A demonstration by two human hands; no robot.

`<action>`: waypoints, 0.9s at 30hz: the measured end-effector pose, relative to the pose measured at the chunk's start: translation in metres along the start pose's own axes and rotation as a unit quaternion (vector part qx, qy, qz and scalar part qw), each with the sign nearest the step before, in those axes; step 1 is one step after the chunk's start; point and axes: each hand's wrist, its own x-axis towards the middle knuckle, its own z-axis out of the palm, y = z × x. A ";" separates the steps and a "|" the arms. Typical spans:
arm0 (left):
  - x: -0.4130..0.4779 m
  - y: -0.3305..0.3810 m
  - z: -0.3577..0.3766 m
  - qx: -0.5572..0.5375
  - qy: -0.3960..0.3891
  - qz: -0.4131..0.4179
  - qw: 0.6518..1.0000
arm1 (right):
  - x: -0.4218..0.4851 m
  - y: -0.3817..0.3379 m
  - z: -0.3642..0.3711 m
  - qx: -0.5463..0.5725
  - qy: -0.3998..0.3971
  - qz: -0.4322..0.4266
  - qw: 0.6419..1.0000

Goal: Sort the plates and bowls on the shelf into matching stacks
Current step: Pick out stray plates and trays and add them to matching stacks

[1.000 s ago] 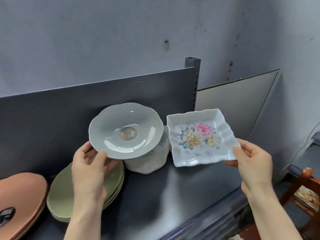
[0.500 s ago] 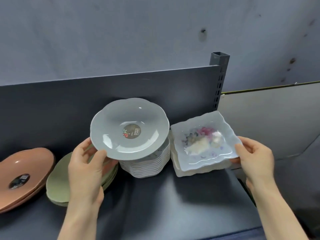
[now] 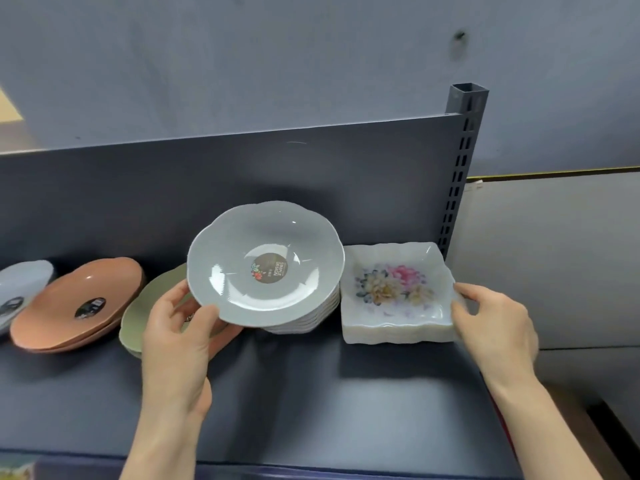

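From where I watch, the left hand [image 3: 173, 327] at lower centre-left pinches the lower-left rim of a grey scalloped bowl [image 3: 265, 259], thumb on top and fingers beneath, holding it tilted above a white ribbed stack [image 3: 304, 315] near mid-frame. The right hand [image 3: 491, 320], at centre right, has its fingers curled loosely on the right edge of the floral square dish [image 3: 394, 289], which sits atop a stack of like dishes against the slotted upright post [image 3: 460, 174]. I judge the grey bowl the bigger risk: a one-sided grip on a glossy rim could let it pivot and drop onto the white stack or the green plates [image 3: 149, 306] just left of it. If the right hand lets go while the square dish sits askew, it could slide off. Further left lie the orange plates [image 3: 76, 306] and, at the frame's left edge, a pale grey bowl [image 3: 20, 282] where the held one probably belongs; reaching across the shelf [image 3: 311, 393] risks clipping those piles.
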 end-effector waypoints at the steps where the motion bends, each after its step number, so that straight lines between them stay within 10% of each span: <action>1: -0.003 0.000 0.000 0.003 0.001 -0.001 1.000 | 0.000 0.001 0.000 -0.003 -0.003 -0.003 1.000; 8: -0.022 0.002 -0.005 0.009 0.030 -0.012 0.999 | -0.015 -0.018 -0.006 0.126 0.044 -0.083 0.988; 15: -0.027 0.005 -0.031 0.016 0.044 -0.036 0.998 | -0.041 -0.068 0.035 0.354 -0.123 -0.133 0.918; 27: -0.010 0.036 -0.170 0.029 0.077 -0.037 0.996 | -0.127 -0.168 0.096 0.410 -0.263 -0.128 0.864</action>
